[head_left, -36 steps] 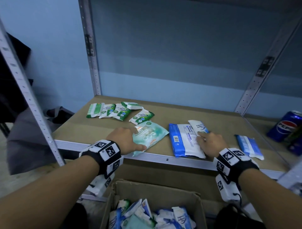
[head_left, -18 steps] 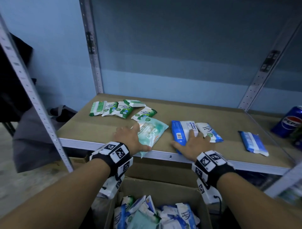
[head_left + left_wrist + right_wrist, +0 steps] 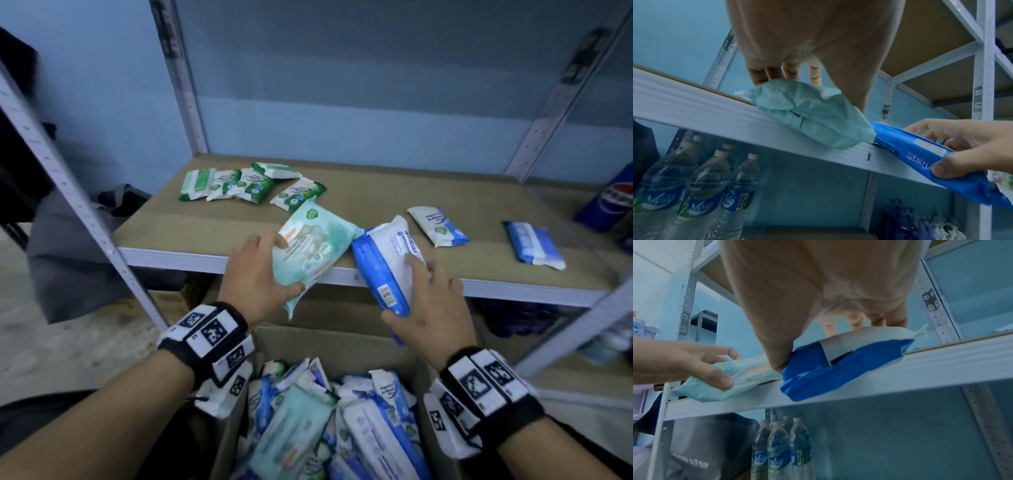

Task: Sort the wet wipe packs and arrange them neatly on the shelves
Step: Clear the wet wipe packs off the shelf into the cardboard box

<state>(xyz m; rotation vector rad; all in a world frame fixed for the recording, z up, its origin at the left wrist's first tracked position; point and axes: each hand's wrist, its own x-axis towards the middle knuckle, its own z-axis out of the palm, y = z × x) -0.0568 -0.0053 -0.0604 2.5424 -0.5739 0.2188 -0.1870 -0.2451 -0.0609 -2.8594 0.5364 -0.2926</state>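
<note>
My left hand grips a pale green wipe pack that overhangs the front edge of the shelf; seen from below, the green pack lies under my fingers. Beside it my right hand grips a blue and white wipe pack, tilted over the same edge, thumb under it. Several small green packs lie at the shelf's back left. A small blue-white pack and a blue pack lie to the right.
An open cardboard box full of mixed wipe packs stands below the shelf, between my arms. A Pepsi can stands at the far right. Water bottles stand on the shelf below. Metal uprights frame the shelf.
Both hands have closed on their packs and pulled them back over the shelf's front edge, lifting them slightly. The view has dropped toward the box.
</note>
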